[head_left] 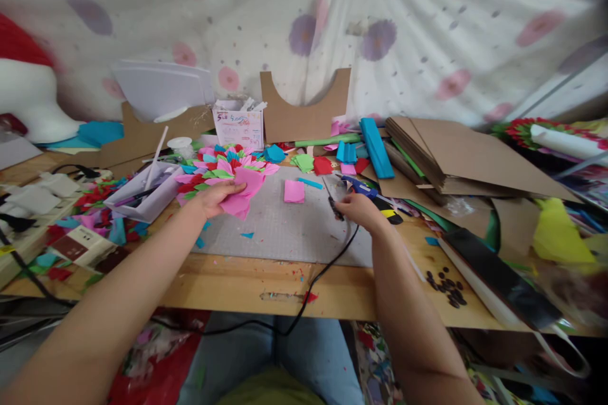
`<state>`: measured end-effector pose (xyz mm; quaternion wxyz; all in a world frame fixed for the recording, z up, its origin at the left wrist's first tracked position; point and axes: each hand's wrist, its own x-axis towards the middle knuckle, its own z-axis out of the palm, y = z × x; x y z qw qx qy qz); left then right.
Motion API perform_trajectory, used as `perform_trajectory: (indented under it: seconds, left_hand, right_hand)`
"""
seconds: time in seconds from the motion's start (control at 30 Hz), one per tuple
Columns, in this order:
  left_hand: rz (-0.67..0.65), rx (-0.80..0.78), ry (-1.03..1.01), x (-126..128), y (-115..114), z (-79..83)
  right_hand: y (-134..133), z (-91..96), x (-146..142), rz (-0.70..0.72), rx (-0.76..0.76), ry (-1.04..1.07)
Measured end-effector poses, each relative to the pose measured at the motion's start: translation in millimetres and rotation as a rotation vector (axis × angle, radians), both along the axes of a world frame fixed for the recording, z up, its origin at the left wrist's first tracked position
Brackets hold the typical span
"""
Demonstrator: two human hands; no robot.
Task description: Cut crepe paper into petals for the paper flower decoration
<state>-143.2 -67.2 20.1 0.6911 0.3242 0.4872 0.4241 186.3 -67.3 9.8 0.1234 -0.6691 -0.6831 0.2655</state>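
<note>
Pink paper [247, 192], several pieces gathered in a loose sheaf, is pinched between the thumb and fingers of a person's left hand [219, 197], above the left part of a grey cutting mat [285, 234] on a wooden table [237, 281]. The right hand [358, 210] curls narrowly around the handles of dark scissors [336, 209], blades pointing away from the body; whether the blades are parted cannot be told. Just beyond it lies a blue glue gun [361, 186]. Between the 2 hands, 1 pink square [294, 191] rests flat on the mat near a thin blue strip [310, 183]. Layered paper petals [221, 168] in red, green, pink and blue spread behind the left hand. At right, small dark pieces [451, 290] sit on the wood, with stacked brown cardboard [489, 152] farther back.
</note>
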Motion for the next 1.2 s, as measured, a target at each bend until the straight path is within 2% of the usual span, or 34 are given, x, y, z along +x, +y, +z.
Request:
perform_trajectory:
  seconds: [0.07, 0.17, 0.23, 0.3, 0.47, 0.53, 0.67, 0.9, 1.07, 1.2]
  left_hand:
    - [0.005, 0.021, 0.004, -3, 1, 0.9]
    - [0.030, 0.058, 0.068, -4, 2, 3.0]
    - [0.027, 0.083, 0.157, -3, 5, 4.4]
    - [0.001, 0.119, 0.267, -1, 8, 5.0]
    - [-0.065, 0.222, 0.396, 3, 15, 4.2]
    - [-0.045, 0.239, 0.407, 4, 15, 5.0]
    - [0.003, 0.247, 0.425, 6, 14, 7.5]
    - [-0.019, 0.243, 0.397, 8, 12, 6.4]
    - [-0.086, 0.223, 0.408, 19, 8, 8.3]
    - [-0.121, 0.273, 0.425, 30, 5, 9.2]
  right_hand:
    - [-4, 3.0, 5, 0.031, -0.018, 0.314]
    - [-8, 2.1, -4, 0.116, -0.025, 0.771]
    - [-10, -2.8, -19, 0.196, -0.058, 0.974]
    - [-12, -9.9, -33, 0.297, -0.118, 1.071]
    - [-13, -25.9, -51, 0.677, -0.332, 1.093]
    - [-11, -28.8, -50, 0.755, -0.414, 1.089]
    - [-9, -30.1, -47, 0.741, -0.467, 1.118]
    - [-8, -31.8, -50, 0.708, -0.506, 1.100]
    - [-8, -33.5, -55, 0.724, -0.530, 1.136]
    - [-11, -34.4, -61, 0.740, -0.586, 1.161]
